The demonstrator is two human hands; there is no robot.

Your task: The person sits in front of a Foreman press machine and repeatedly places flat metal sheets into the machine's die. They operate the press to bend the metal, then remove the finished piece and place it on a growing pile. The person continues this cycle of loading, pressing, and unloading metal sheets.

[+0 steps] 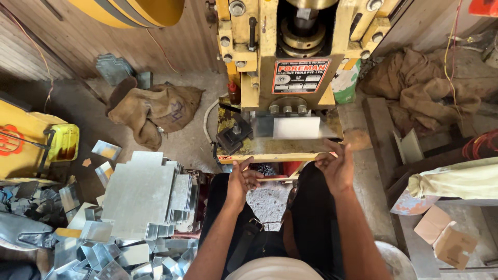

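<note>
Both hands sit at the front edge of the yellow press machine's bed (275,155), each with an unclenched grip. Left hand (241,180), at about 7 o'clock from the bed's middle, has its fingers loosely curled, fingertips touching the bed's front lip and holding nothing I can make out. Right hand (337,167), at about 4 o'clock, is spread with its fingers reaching up to the lip; whether they pinch anything cannot be told because of blur. On the bed, at 12 o'clock from the hands, lies a flat rectangular sheet of pale grey metal (295,127), blurred, under the yellow press machine (290,57); it lies apart from the left hand and near the right fingertips. At 9 o'clock from the left hand stands a tall stack of cut galvanised metal sheets (142,192), with loose bent silver offcuts (119,254) heaped on the floor at 7 o'clock. Brown burlap sacking (155,109) lies on the floor at 10 o'clock.
</note>
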